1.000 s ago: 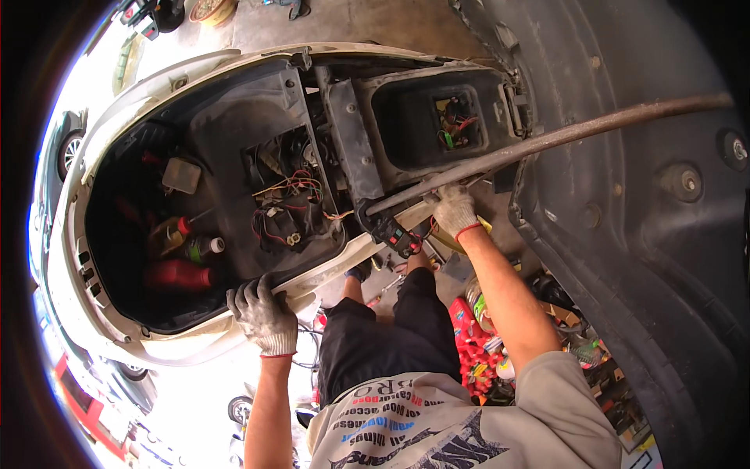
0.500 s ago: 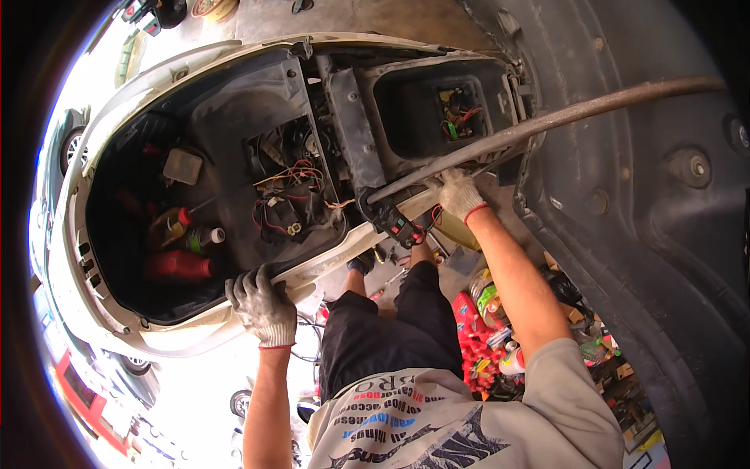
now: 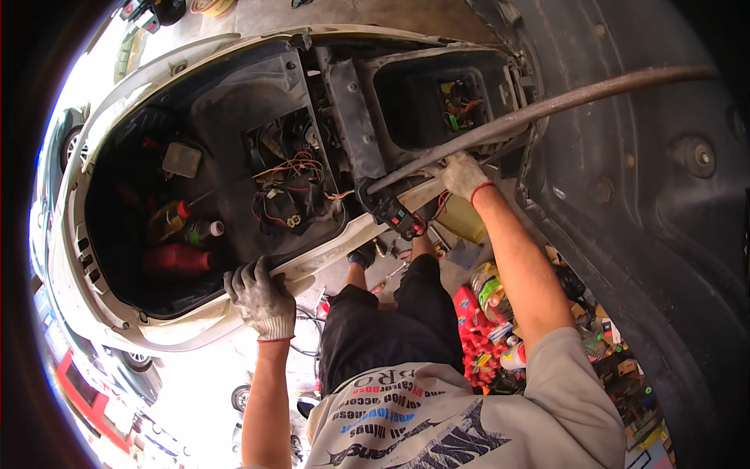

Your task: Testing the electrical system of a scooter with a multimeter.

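A vehicle body with a pale outer shell (image 3: 344, 241) surrounds a large black storage bin (image 3: 226, 258) and a smaller black compartment (image 3: 402, 129). My left hand (image 3: 262, 301), in a soiled white knit glove, curls its fingers over the bin's near rim. My right hand (image 3: 461, 173), gloved alike, closes on the shell's edge beside the smaller compartment. Its fingertips are partly hidden under a long rusty metal bar (image 3: 539, 109). Below the bar's lower end sits a black device (image 3: 398, 217) with red and green parts. Loose wires (image 3: 293, 168) show through an opening in the bin.
A large black moulded panel (image 3: 625, 180) rises on the right. Bottles, among them a red one (image 3: 176, 260), and a small pale box (image 3: 182, 159) lie in the bin. Tools and bottles clutter the floor, with a red bag-like heap (image 3: 471, 324) near my right side.
My right hand has shifted slightly right and up along the shell's edge, where more of the pale strip shows. My left hand stays on the rim. The whole view has shifted a little.
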A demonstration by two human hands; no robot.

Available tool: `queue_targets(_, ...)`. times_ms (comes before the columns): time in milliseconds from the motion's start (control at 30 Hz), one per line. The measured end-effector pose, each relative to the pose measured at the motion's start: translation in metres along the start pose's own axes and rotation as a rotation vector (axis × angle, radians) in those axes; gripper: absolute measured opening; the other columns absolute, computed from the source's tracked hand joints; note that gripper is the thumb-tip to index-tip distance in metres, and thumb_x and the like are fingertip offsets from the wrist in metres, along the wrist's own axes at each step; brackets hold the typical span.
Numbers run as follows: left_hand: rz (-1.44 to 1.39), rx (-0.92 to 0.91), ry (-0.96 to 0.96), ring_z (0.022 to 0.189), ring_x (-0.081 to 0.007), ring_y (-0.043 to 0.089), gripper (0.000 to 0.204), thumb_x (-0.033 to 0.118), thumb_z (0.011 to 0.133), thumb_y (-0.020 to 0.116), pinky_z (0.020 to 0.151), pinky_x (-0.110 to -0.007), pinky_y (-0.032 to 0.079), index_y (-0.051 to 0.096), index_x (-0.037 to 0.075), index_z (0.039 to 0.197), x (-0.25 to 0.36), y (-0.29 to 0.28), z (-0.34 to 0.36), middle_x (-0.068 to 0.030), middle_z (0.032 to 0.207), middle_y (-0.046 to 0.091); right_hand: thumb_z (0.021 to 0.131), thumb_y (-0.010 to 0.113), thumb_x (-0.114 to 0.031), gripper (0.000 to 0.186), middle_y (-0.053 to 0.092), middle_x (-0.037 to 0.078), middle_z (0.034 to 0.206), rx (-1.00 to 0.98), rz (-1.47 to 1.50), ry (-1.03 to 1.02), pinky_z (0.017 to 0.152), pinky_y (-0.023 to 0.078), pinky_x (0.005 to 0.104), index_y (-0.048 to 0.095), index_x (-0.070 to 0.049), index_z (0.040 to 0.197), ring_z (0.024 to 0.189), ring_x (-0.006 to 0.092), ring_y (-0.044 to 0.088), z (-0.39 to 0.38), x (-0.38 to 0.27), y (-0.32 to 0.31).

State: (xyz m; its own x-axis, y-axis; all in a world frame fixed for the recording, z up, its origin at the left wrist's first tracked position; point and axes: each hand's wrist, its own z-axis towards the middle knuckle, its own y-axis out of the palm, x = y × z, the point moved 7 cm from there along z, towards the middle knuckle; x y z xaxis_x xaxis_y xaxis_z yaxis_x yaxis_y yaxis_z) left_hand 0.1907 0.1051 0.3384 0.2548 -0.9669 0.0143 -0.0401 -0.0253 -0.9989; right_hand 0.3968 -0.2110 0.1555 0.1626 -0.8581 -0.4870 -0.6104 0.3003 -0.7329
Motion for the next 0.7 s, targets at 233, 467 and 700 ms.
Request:
queue_targets(233,0.019,-0.028,-0.011,0.105,-0.0329,0.054,0.039,0.010,0.072,0.069,0.105,-0.050,0.032,0.059,0.007,0.110,0.001,0.001,0.000,-0.0154,0.101,0.060,0.087,0.061,-0.039,0.048,0.059,0.020,0.122,-0.074,0.061,-0.039,0.100,0.042,0.0427,0.058,-0.009,0.124,0.116,0.0354,0.054,0.000,0.005,0.001)
queue_targets(467,0.034,-0.001,0.015,0.103,-0.0312,0.055,0.043,0.009,0.070,0.071,0.103,-0.051,0.033,0.056,0.008,0.111,0.002,0.001,0.001,-0.0130,0.100,0.060,0.087,0.060,-0.025,0.040,0.059,0.022,0.119,-0.093,-0.131,-0.223,0.096,0.044,0.0451,0.055,-0.007,0.123,0.114,0.0381,0.054,0.001,0.015,0.013)
queue_targets(700,0.002,-0.013,0.004,0.105,-0.0343,0.053,0.039,0.010,0.071,0.069,0.104,-0.050,0.033,0.060,0.006,0.109,0.003,0.000,0.001,-0.0164,0.101,0.059,0.085,0.058,-0.015,0.033,0.062,0.023,0.109,0.074,-0.143,-0.181,0.091,0.047,0.0467,0.053,-0.006,0.116,0.106,0.0404,0.057,0.003,0.017,0.007)
